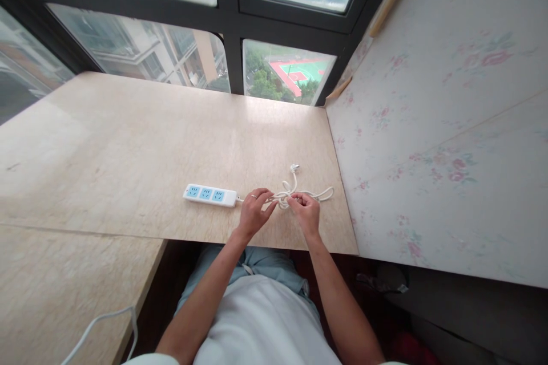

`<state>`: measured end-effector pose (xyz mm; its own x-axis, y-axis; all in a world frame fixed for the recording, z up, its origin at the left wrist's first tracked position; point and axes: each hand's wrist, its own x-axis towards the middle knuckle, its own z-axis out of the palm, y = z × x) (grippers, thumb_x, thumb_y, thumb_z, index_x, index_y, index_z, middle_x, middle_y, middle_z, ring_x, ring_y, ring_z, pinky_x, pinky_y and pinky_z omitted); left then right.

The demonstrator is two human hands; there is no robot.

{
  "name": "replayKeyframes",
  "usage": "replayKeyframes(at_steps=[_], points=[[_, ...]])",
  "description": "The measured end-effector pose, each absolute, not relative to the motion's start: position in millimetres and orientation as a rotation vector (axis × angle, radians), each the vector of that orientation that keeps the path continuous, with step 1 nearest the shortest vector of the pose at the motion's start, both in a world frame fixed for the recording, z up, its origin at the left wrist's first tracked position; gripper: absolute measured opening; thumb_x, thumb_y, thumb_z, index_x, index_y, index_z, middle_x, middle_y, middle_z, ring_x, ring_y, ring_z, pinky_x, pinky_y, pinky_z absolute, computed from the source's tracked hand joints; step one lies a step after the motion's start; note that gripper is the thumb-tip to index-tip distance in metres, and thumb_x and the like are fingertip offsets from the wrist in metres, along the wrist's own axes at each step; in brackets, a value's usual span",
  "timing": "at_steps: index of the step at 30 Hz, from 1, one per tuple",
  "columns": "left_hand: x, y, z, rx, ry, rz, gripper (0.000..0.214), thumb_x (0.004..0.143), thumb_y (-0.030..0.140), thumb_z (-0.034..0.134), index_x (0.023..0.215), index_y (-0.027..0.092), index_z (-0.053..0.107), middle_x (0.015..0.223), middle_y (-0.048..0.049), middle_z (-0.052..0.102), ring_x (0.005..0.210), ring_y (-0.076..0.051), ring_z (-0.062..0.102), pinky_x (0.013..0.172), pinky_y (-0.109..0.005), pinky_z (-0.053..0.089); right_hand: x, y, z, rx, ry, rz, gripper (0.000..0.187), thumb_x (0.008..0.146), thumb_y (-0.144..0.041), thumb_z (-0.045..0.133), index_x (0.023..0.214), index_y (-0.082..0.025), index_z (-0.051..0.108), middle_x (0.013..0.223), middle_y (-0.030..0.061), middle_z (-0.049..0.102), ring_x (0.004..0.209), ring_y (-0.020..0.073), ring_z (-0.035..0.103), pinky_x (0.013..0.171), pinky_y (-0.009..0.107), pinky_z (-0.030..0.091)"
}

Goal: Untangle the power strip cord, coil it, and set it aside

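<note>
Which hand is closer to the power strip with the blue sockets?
The left hand. It is just beside the power strip, near its cord end; the right hand is farther away, beyond the left, at the bundled cord.

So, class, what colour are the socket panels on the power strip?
Light blue; the socket panels show best in the head view.

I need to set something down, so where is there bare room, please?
The counter is bare from the power strip to the window frame and left of the strip; crowded right of it, where the left hand and right hand handle the cord.
</note>
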<state>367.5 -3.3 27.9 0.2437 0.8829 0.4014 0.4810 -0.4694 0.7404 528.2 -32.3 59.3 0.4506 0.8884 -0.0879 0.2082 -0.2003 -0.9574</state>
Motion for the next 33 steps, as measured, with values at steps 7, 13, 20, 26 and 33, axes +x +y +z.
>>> replayKeyframes(at_steps=[7, 13, 20, 26, 33], points=[[376, 3, 41, 2.264, 1.231, 1.071, 0.016, 0.089, 0.030, 0.057, 0.096, 0.025, 0.071, 0.098, -0.0088, 0.064, 0.093, -0.021, 0.057, 0.085, -0.036, 0.041, 527, -29, 60, -1.649, -0.952, 0.843, 0.021, 0.067, -0.036, 0.068, 0.071, -0.016, 0.067, 0.051, -0.0061, 0.043, 0.049, 0.0092, 0.036, 0.047, 0.022, 0.032], [370, 9, 38, 2.465, 1.260, 1.124, 0.014, 0.090, 0.025, 0.056, 0.091, 0.022, 0.070, 0.088, -0.0066, 0.067, 0.084, -0.018, 0.057, 0.078, -0.034, 0.039, 526, -23, 61, -1.650, -0.929, 0.843, 0.023, 0.066, -0.036, 0.069, 0.071, -0.014, 0.068, 0.050, -0.0065, 0.041, 0.048, 0.0083, 0.035, 0.046, 0.021, 0.029], [356, 1, 20, 2.148, 1.481, 1.424, 0.012, 0.088, 0.028, 0.060, 0.087, 0.020, 0.069, 0.086, -0.0060, 0.066, 0.084, -0.018, 0.060, 0.079, -0.034, 0.044, 522, -15, 56, -1.634, -0.911, 0.843, 0.023, 0.067, -0.036, 0.068, 0.071, -0.014, 0.069, 0.050, -0.0063, 0.041, 0.048, 0.0079, 0.032, 0.044, 0.021, 0.025], [353, -4, 20, 2.091, 1.458, 1.401, 0.016, 0.086, 0.029, 0.062, 0.098, 0.019, 0.067, 0.097, -0.0082, 0.065, 0.094, -0.020, 0.059, 0.085, -0.035, 0.045, 516, -13, 53, -1.603, -0.870, 0.883, 0.022, 0.067, -0.036, 0.069, 0.070, -0.014, 0.067, 0.051, -0.0058, 0.044, 0.049, 0.0080, 0.034, 0.045, 0.021, 0.026], [361, 12, 41, 2.417, 1.346, 1.166, 0.017, 0.087, 0.028, 0.062, 0.101, 0.024, 0.070, 0.109, -0.0099, 0.065, 0.101, -0.023, 0.056, 0.085, -0.037, 0.041, 515, -13, 51, -1.592, -0.895, 0.881, 0.022, 0.067, -0.037, 0.069, 0.070, -0.015, 0.067, 0.050, -0.0068, 0.040, 0.048, 0.0077, 0.032, 0.045, 0.021, 0.026]])
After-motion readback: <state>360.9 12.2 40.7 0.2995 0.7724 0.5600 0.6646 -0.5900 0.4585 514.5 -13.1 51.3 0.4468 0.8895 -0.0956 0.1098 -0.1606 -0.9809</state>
